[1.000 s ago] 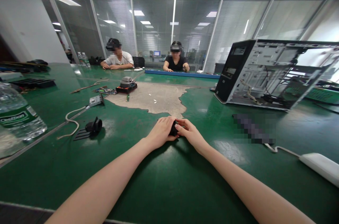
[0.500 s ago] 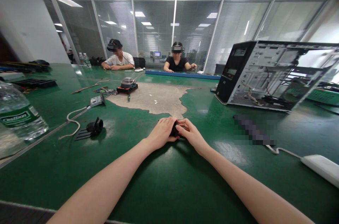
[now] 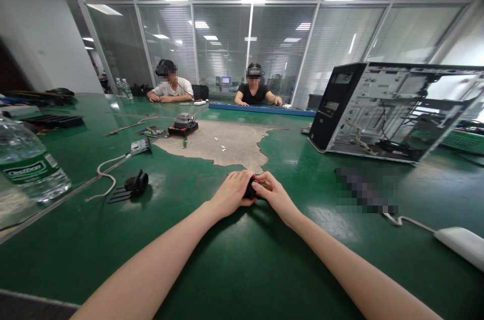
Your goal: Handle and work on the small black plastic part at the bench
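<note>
A small black object [image 3: 250,189] is held between both hands just above the green table [image 3: 242,269], near the middle of the view. My left hand [image 3: 233,190] wraps over its left side and top, covering much of it. The fingers and thumb of my right hand [image 3: 273,193] press on its right side. What exactly the object is cannot be made out. To the left, a black slotted part with a round piece [image 3: 136,184] lies on the table.
An open computer case [image 3: 340,108] stands at the right, with a white power strip [image 3: 459,242] nearer. A water bottle [image 3: 32,166] stands at the left. Beyond the worn patch [image 3: 223,141] and a red-and-black device [image 3: 183,126], two people sit across the table.
The whole view has shifted slightly, with things lower in the picture. Both hands keep their hold on the black object. The person across in black has lowered a raised hand to the table.
</note>
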A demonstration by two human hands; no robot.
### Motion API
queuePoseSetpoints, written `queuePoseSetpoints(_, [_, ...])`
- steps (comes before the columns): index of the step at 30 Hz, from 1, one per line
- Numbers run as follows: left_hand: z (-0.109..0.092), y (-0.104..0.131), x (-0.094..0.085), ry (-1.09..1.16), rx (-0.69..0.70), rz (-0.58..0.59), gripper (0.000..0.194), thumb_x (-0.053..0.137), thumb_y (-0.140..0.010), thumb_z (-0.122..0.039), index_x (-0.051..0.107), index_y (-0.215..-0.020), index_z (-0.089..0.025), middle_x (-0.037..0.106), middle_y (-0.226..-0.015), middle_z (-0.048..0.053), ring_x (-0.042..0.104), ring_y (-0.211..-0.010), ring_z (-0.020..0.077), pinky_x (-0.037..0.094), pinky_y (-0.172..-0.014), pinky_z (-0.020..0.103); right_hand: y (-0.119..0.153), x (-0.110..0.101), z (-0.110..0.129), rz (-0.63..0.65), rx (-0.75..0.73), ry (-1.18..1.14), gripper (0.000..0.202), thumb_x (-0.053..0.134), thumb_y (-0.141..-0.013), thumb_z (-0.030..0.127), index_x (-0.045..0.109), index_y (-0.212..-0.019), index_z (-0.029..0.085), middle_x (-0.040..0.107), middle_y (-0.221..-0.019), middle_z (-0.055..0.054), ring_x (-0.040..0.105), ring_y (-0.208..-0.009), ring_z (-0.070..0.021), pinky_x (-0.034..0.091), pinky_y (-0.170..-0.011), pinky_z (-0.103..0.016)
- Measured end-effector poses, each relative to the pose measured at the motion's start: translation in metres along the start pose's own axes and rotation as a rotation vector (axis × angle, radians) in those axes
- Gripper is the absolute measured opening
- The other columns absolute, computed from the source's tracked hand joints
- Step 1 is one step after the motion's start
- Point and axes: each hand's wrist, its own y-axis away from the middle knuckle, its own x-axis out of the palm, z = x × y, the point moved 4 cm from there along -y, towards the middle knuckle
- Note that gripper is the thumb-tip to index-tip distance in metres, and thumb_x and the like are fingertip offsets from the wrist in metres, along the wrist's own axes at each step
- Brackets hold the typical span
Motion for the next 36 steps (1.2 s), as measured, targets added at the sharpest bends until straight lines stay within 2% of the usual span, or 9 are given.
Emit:
queuePoseSetpoints(7, [0.001,0.000,0.001,-0.020,-0.008,0.007,0.056,0.065,-0.064,-0.025,0.033,-0.109,-0.019,0.049,-0.103,0.006,0.047,-0.097,0.0235,0.036,-0.086,0.038,-0.004,-0.002,-0.006,0.015,0.039,0.000,0.025,0.058,-0.070,0.036,0.054,-0.087,0.019,0.058,-0.091,-0.003,0.054,-0.083,-0.0146,0.042,-0.075,-0.029])
queuePoseSetpoints(12, [0.001,0.000,0.001,-0.009,-0.006,0.006,0.055,0.065,-0.064,-0.023,0.033,-0.108,-0.020,0.049,-0.103,0.005,0.048,-0.096,0.0226,0.036,-0.085,0.038,0.000,0.001,0.000,0.061,0.031,-0.082,0.028,0.066,-0.062,0.032,0.050,-0.083,0.022,0.054,-0.095,0.001,0.054,-0.077,-0.0126,0.044,-0.067,-0.027])
queuePoseSetpoints(17, [0.000,0.000,0.001,-0.014,0.000,0.004,0.055,0.065,-0.064,-0.024,0.033,-0.108,-0.019,0.049,-0.102,0.006,0.048,-0.096,0.0225,0.036,-0.085,0.038,-0.001,0.000,-0.002,0.007,0.023,-0.044,0.022,0.058,-0.069,0.039,0.051,-0.079,0.021,0.054,-0.082,0.001,0.052,-0.073,-0.0114,0.044,-0.069,-0.028])
queuePoseSetpoints(24, [0.002,0.000,0.002,-0.022,-0.007,0.001,0.057,0.067,-0.063,-0.025,0.034,-0.108,-0.018,0.049,-0.103,0.006,0.047,-0.097,0.0230,0.036,-0.085,0.037,-0.005,0.000,-0.012,0.003,0.069,-0.020,0.025,0.054,-0.071,0.041,0.053,-0.085,0.020,0.055,-0.084,-0.001,0.052,-0.079,-0.0133,0.043,-0.070,-0.028])
queuePoseSetpoints(27, [0.002,0.000,0.001,-0.002,-0.011,0.002,0.055,0.066,-0.064,-0.025,0.034,-0.108,-0.019,0.049,-0.103,0.006,0.048,-0.096,0.0227,0.036,-0.084,0.037,-0.002,0.001,-0.008,0.041,0.044,-0.037,0.023,0.057,-0.070,0.037,0.051,-0.085,0.021,0.054,-0.079,0.001,0.052,-0.073,-0.0123,0.043,-0.067,-0.027])
queuePoseSetpoints(30, [0.001,0.000,0.001,0.015,-0.014,-0.001,0.053,0.065,-0.064,-0.023,0.034,-0.107,-0.020,0.050,-0.102,0.006,0.048,-0.095,0.0223,0.036,-0.084,0.037,0.001,0.003,-0.002,0.072,0.018,-0.084,0.026,0.062,-0.066,0.033,0.049,-0.086,0.023,0.054,-0.084,0.001,0.053,-0.075,-0.0123,0.043,-0.066,-0.027])
queuePoseSetpoints(36, [0.000,0.000,0.000,-0.005,-0.005,0.003,0.053,0.065,-0.064,-0.025,0.034,-0.106,-0.018,0.049,-0.101,0.006,0.048,-0.095,0.0223,0.036,-0.084,0.037,0.000,0.002,-0.004,0.016,0.030,-0.052,0.022,0.055,-0.072,0.039,0.049,-0.083,0.021,0.054,-0.077,0.001,0.052,-0.072,-0.0117,0.044,-0.065,-0.026])
